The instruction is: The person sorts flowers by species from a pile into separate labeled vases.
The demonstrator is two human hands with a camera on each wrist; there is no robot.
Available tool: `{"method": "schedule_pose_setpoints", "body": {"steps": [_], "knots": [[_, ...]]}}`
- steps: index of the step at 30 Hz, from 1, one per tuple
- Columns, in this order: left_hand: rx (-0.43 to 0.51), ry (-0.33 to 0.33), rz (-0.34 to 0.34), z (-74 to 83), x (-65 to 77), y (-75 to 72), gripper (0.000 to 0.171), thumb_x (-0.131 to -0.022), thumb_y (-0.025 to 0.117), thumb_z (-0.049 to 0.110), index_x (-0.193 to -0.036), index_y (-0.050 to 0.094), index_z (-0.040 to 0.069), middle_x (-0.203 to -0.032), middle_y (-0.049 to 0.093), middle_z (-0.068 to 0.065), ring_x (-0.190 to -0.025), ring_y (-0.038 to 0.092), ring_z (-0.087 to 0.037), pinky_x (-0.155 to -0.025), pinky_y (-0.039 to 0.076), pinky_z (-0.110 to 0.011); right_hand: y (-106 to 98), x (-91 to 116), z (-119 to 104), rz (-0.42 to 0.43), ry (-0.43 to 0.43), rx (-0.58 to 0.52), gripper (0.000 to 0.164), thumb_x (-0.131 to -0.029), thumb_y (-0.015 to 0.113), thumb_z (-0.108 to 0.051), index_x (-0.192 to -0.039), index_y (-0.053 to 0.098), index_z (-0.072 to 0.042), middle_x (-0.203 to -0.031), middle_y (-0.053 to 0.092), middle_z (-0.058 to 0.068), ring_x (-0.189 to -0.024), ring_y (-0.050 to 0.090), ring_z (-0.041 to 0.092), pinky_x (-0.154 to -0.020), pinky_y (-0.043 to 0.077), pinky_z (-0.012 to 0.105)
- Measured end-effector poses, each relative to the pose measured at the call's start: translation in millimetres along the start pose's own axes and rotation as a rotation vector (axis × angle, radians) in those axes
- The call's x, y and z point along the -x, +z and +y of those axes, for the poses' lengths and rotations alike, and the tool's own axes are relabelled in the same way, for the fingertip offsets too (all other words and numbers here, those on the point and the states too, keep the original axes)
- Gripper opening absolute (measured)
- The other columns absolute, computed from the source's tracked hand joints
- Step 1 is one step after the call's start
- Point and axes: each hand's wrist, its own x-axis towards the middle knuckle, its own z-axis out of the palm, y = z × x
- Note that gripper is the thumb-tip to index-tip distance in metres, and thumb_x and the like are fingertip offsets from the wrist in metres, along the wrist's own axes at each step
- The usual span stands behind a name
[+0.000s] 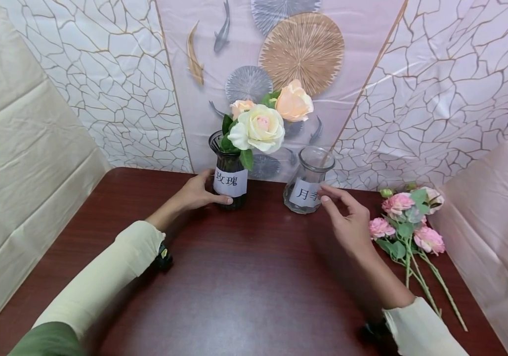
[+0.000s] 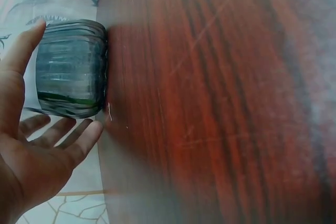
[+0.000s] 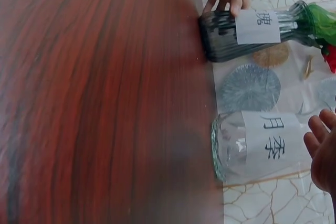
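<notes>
In the head view my left hand (image 1: 200, 192) holds the lower part of a dark ribbed glass vase (image 1: 235, 203), thumb in front and fingers round its left side. That vase wears a white paper label and carries a cream rose (image 1: 260, 128) and peach roses (image 1: 295, 101). My right hand (image 1: 353, 225) is beside a clear glass vase (image 1: 292, 194), fingers loosely bent near its labelled right side and holding nothing. Both vases stand upright. The left wrist view shows the left thumb over the label and the other fingers below the dark vase (image 2: 73, 72).
Several pink flowers (image 1: 428, 240) with long green stems lie at the table's right side. The dark red wooden table (image 1: 236, 296) ends at a patterned backdrop (image 1: 116, 74) just behind the vases. A red flower (image 3: 331, 59) shows at the right wrist view's edge.
</notes>
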Motion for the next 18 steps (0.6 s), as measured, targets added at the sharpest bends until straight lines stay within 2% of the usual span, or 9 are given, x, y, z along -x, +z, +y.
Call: {"method": "schedule_pose_setpoints", "body": {"steps": [3,6,13,15,18], "knots": [[0.021,-0.007,0.024,0.0,2.8,1.2,0.108,-0.082,0.102,0.042,-0.168,0.045,0.01,-0.144,0.075,-0.017,-0.132,0.072,-0.034,-0.112,0.057,-0.051,-7,2,0,-0.003,0.025,0.017,0.027,-0.109,0.074,-0.009,-0.134,0.083,-0.011,-0.123,0.085,0.016,-0.108,0.073,-0.005,-0.092,0.054,0.01],[0.018,-0.022,0.055,2.3,8.0,1.9,0.107,-0.081,0.103,0.043,-0.165,0.046,0.008,-0.146,0.071,-0.018,-0.13,0.072,-0.036,-0.111,0.059,-0.051,-15,5,-1,-0.004,0.047,0.033,0.025,-0.109,0.074,-0.011,-0.132,0.083,-0.01,-0.124,0.085,0.016,-0.108,0.076,-0.004,-0.093,0.056,0.01],[-0.036,-0.082,0.108,4.3,24.8,0.0,0.098,-0.078,0.103,0.049,-0.148,0.052,0.004,-0.148,0.062,-0.02,-0.13,0.072,-0.042,-0.112,0.06,-0.055,-34,11,-1,0.015,0.083,0.093,0.022,-0.11,0.076,-0.018,-0.129,0.085,-0.019,-0.121,0.086,0.003,-0.108,0.078,-0.004,-0.092,0.056,0.01],[-0.058,-0.086,0.107,3.9,29.8,-0.2,0.093,-0.077,0.102,0.051,-0.142,0.054,0.005,-0.144,0.063,-0.018,-0.126,0.073,-0.039,-0.109,0.061,-0.053,-40,13,0,0.024,0.094,0.08,0.022,-0.11,0.075,-0.017,-0.129,0.085,-0.017,-0.118,0.086,-0.002,-0.106,0.078,-0.004,-0.091,0.057,0.01],[-0.09,-0.056,0.107,4.7,37.4,0.5,0.084,-0.077,0.102,0.052,-0.134,0.059,0.007,-0.131,0.069,-0.015,-0.115,0.073,-0.033,-0.102,0.06,-0.047,-49,14,4,0.038,0.106,0.051,0.024,-0.11,0.074,-0.012,-0.132,0.083,-0.01,-0.114,0.085,-0.011,-0.104,0.079,-0.004,-0.091,0.058,0.01]]}}
